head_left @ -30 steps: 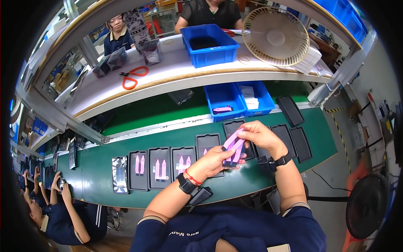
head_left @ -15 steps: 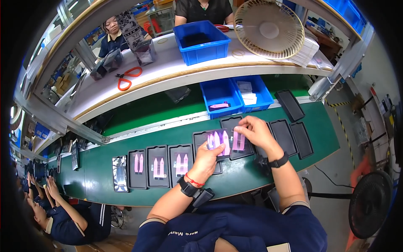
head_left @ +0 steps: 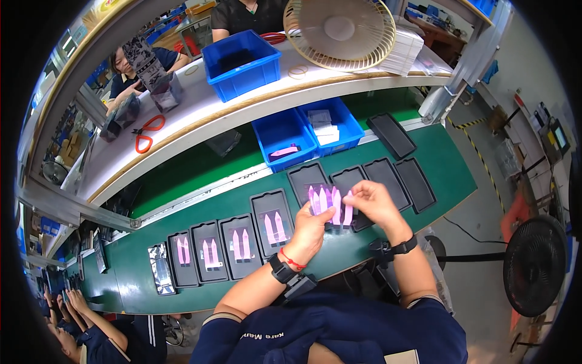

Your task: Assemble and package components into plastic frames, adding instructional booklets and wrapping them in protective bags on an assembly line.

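My left hand (head_left: 310,229) is closed on a fanned stack of clear films with pink pointed strips (head_left: 322,200), thumb on top. At the stack's right end, my right hand (head_left: 373,203) pinches a pink strip (head_left: 348,209) between thumb and fingers. Both hands are above the table, in front of a black tray (head_left: 305,175) and another black tray (head_left: 347,177), partly covering them. Left of my left hand, a black tray (head_left: 259,203) holds a clear film with two pink strips (head_left: 274,227). Several similar filled trays (head_left: 229,268) continue the row leftward.
Further right lie black trays (head_left: 388,182); one black tray (head_left: 393,136) sits behind. A blue bin (head_left: 285,159) holds a pink piece, its neighbour (head_left: 339,139) white papers. On the shelf are red-handled scissors (head_left: 145,134), a blue box (head_left: 242,82) and a fan (head_left: 339,30). Co-workers sit nearby.
The view has shifted, so the table appears further left. The strips in my left hand are spread wider, and my right hand has come closer against them. The fourth tray's strips now show.
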